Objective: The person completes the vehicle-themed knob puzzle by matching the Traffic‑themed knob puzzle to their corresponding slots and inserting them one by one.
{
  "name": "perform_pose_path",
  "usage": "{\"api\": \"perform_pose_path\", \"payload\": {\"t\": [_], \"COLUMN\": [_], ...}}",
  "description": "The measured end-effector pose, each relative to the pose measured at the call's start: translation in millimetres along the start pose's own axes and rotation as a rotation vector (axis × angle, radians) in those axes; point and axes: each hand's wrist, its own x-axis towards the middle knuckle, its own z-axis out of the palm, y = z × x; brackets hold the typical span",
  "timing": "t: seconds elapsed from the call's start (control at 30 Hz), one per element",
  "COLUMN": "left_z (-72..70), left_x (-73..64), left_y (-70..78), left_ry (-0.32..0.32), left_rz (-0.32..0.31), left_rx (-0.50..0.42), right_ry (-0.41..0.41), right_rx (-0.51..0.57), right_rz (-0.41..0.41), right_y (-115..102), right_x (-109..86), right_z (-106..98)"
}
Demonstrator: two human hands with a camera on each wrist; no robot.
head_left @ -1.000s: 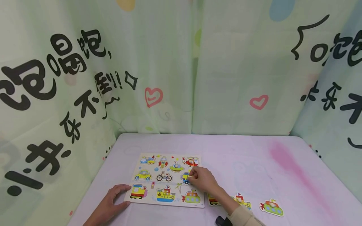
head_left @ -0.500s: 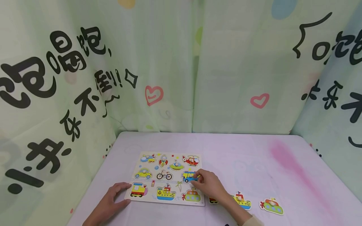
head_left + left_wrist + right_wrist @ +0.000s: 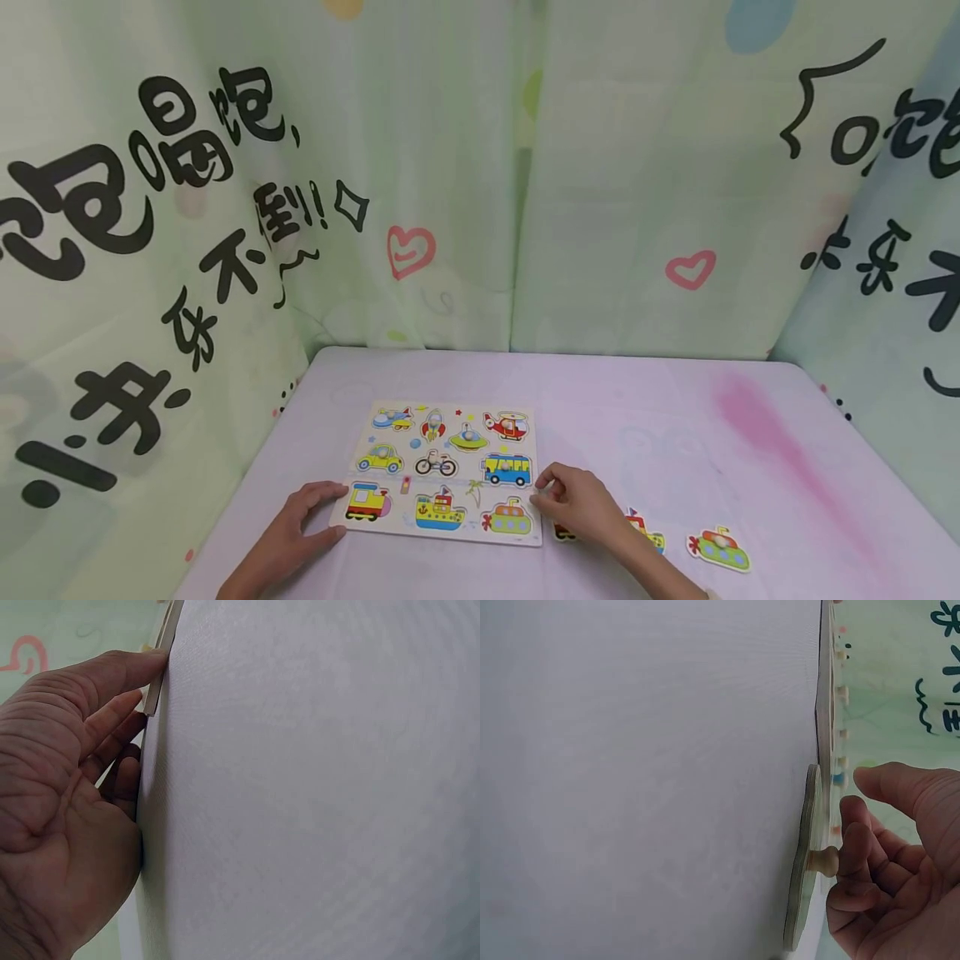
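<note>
A pegged puzzle board (image 3: 450,533) printed with vehicles lies on the table. My left hand (image 3: 291,533) rests at its near left corner, thumb and fingertips touching the edge; the left wrist view shows the thumb on the board's edge (image 3: 156,682). The blue bus piece (image 3: 506,470) sits at the board's right side. Just right of it is my right hand (image 3: 585,504), fingers loosely bent and holding nothing. In the right wrist view, a wooden piece (image 3: 802,877) with a round knob stands beside those fingers; its picture is hidden.
To the board's right lie loose pieces: a train (image 3: 564,532) mostly hidden by the right hand, a ship (image 3: 651,535) partly behind the forearm, and a submarine (image 3: 718,550). A pink-stained pale cloth covers the table (image 3: 637,400). Printed curtains (image 3: 450,167) surround its back and sides.
My right hand has let go of the bus and drawn back to the right and nearer, uncovering the whole bus on the board. My left hand stays at the corner.
</note>
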Motion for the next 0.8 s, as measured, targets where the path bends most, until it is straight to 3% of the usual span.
{"api": "perform_pose_path", "payload": {"t": [0.6,0.8], "left_z": [-0.2,0.2], "left_x": [-0.1,-0.7], "left_y": [4.4,4.7], "left_ry": [-0.007,-0.005], "left_rz": [-0.012,-0.023], "left_rx": [-0.014,-0.030], "right_ry": [-0.006,-0.008], "right_rx": [0.037,0.023], "right_rz": [-0.043,0.005], "right_y": [18,19], "right_x": [-22.7,-28.4], "right_z": [-10,-14]}}
